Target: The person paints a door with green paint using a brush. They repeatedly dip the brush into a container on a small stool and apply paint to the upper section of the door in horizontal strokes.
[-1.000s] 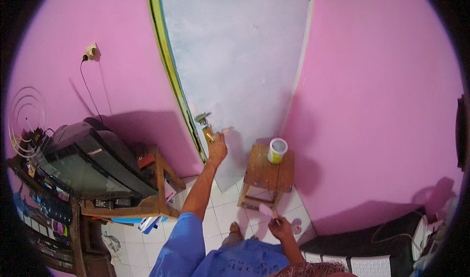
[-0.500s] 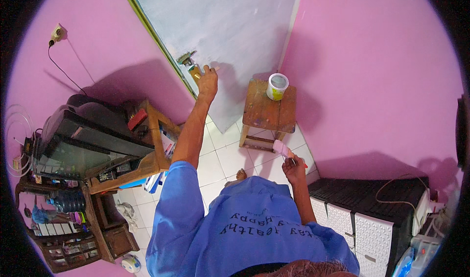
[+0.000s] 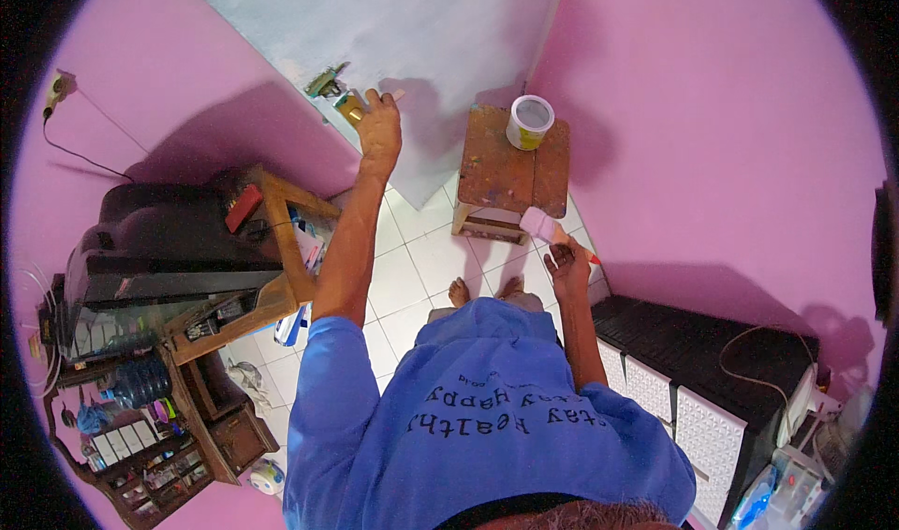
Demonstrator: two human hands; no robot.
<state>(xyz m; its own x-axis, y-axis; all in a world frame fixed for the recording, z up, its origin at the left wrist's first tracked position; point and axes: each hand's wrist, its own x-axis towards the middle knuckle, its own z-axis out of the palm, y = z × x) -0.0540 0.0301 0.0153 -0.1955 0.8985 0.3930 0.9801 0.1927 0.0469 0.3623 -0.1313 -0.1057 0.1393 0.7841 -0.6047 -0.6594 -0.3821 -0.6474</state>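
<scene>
My left hand (image 3: 379, 132) is closed around a small paintbrush (image 3: 349, 109) with a gold-coloured ferrule; its pale handle end sticks out past my fingers. The brush is beside a greenish metal door handle (image 3: 326, 82) on the pale grey-blue door (image 3: 393, 24); I cannot tell whether the bristles touch the door. Lower on the right, my right hand (image 3: 567, 268) holds a wide paintbrush (image 3: 540, 223) with pink-coated bristles and a red-tipped handle. Ahead of it, a white paint tub (image 3: 530, 123) stands open on a paint-spotted wooden stool (image 3: 501, 169).
Pink walls (image 3: 712, 137) meet the door on both sides. At left, a television (image 3: 169, 296) rests on a wooden stand (image 3: 272, 305), beside a dark wooden shelf unit (image 3: 192, 399). A black-and-white drawer cabinet (image 3: 693, 352) stands at right. White floor tiles (image 3: 421, 258) lie below.
The view has shifted, so the door, stool and tub sit higher and both feet show. My left hand stays near the door handle; the wide brush in my right hand now appears closer to the stool.
</scene>
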